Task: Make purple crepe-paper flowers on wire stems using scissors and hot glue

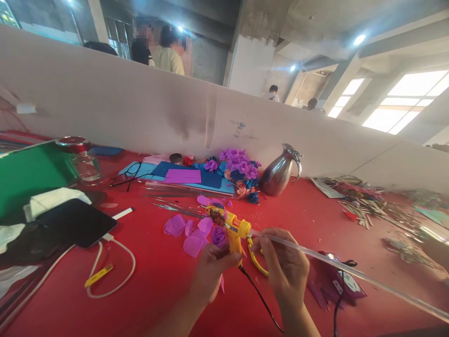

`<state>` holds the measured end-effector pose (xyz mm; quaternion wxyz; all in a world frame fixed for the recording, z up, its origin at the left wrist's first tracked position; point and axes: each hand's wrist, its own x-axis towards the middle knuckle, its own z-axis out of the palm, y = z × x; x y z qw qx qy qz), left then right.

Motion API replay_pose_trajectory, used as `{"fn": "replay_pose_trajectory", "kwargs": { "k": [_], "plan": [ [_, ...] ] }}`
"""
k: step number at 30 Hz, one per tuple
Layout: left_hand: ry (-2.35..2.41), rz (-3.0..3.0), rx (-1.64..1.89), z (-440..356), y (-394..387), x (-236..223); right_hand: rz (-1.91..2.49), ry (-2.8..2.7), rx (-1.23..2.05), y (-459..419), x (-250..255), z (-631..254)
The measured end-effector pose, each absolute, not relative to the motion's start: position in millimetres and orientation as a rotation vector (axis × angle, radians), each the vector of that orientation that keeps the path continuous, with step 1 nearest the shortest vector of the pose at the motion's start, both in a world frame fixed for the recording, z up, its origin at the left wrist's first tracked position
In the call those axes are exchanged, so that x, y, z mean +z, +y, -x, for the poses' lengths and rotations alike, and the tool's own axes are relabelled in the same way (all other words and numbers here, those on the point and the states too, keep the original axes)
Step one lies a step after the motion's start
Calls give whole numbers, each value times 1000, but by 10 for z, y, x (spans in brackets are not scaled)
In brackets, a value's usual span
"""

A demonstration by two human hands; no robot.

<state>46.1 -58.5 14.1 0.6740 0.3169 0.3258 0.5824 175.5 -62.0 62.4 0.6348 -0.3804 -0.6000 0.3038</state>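
My left hand (213, 267) is wrapped round the handle of a yellow hot glue gun (233, 227), whose dark, stained nozzle points up and to the left. Between the fingers of my right hand (286, 264) is a long clear glue stick (333, 258), its near end at the back of the gun. The stick runs off to the lower right. Just beyond my left hand lie a purple paper rose (219, 235) and several loose purple petals (195, 242). A yellow ring-shaped piece (257, 262) shows partly behind my right hand. The gun's black cord (259, 292) trails toward me.
A steel jug (278, 172) stands beside purple paper flowers (242, 164) at the back. Leftward are a glass jar (86, 166), glasses (131, 175), a dark tablet (79, 222) and a white cable (131, 269). A power socket (351, 283) and scattered sticks (361, 210) lie rightward.
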Motion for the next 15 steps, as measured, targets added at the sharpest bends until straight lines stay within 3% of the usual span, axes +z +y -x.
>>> {"fn": "replay_pose_trajectory", "kwargs": {
  "k": [15],
  "plan": [
    [745, -728, 1301, -454, -581, 99, 942, -1332, 693, -584, 614, -1681]
  ]
}}
